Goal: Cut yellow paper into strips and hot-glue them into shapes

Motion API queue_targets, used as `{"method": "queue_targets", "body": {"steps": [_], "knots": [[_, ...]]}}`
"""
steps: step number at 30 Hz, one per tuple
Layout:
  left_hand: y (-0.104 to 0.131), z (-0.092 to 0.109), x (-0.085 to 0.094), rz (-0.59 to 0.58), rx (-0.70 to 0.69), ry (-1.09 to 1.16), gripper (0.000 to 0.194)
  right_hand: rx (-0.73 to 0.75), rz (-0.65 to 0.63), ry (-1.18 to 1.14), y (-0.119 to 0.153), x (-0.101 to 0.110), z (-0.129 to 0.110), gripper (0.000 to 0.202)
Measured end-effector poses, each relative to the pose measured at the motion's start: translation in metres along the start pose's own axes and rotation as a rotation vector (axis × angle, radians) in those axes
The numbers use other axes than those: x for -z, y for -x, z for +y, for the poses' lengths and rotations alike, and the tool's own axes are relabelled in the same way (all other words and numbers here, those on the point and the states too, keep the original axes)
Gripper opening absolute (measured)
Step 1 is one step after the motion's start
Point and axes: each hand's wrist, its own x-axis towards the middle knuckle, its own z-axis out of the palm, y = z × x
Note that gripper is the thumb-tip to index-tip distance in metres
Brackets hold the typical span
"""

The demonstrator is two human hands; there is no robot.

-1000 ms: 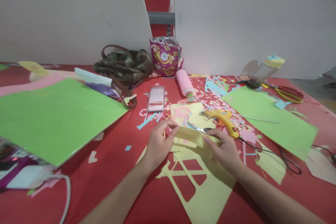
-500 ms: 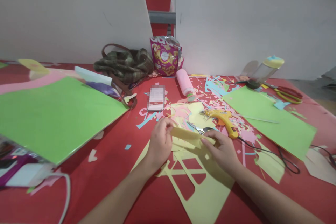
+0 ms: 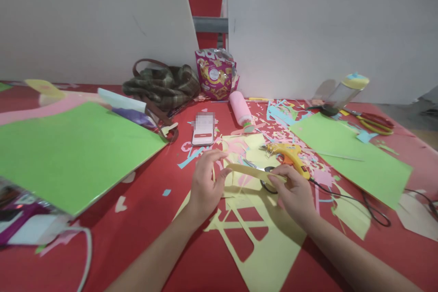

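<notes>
Between my two hands a narrow strip of yellow paper [image 3: 248, 171] is stretched above the table, edge towards me. My left hand [image 3: 207, 187] is at its left end, thumb and forefinger curved around it with a gap between them. The right end is pinched by the thumb and fingers of my right hand [image 3: 296, 191]. Below lies a yellow paper sheet [image 3: 277, 255] with several shapes cut out of it. Scissors [image 3: 268, 186] with dark handles lie just behind the strip, partly hidden by it and my right hand.
A yellow glue gun [image 3: 290, 157] with a black cord lies beyond my right hand, among paper scraps. Farther back are a phone [image 3: 203, 130], a pink bottle [image 3: 239, 107] and a snack bag [image 3: 216, 75]. Green sheets [image 3: 85, 155] lie at both sides. Pliers [image 3: 376, 123] rest far right.
My left hand's fingers have loosened and spread somewhat at the strip's end. My right hand has shifted slightly right, and the strip now shows thinner, uncovering more of the scissors' handles.
</notes>
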Motion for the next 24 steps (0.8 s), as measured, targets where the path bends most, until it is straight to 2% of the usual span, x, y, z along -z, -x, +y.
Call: {"method": "queue_targets", "body": {"steps": [3,9,15,19,22,24], "knots": [[0.0010,0.0020,-0.0004,-0.044,0.022,-0.087,0.006,-0.020,-0.015,0.006,0.0007,0.0001,-0.0025,0.003],[-0.0001,0.0011,0.0000,-0.073,0.056,-0.125,0.009,-0.072,-0.043,0.008,0.0015,0.0002,-0.0038,0.007],[0.0002,0.0025,-0.0011,-0.128,0.091,-0.112,0.014,-0.028,-0.050,0.032,0.0014,-0.0003,-0.0017,0.004],[0.0002,0.0035,-0.0012,-0.099,0.107,-0.086,0.010,0.008,-0.037,0.045,0.0013,-0.0002,-0.0012,0.004],[-0.0009,0.0035,-0.0003,-0.050,0.112,-0.076,0.006,-0.027,-0.029,0.035,0.0015,0.0004,-0.0013,0.005],[-0.0012,0.0029,0.0000,-0.062,0.115,-0.072,0.007,-0.052,-0.029,0.033,0.0016,0.0008,-0.0010,0.005]]}}
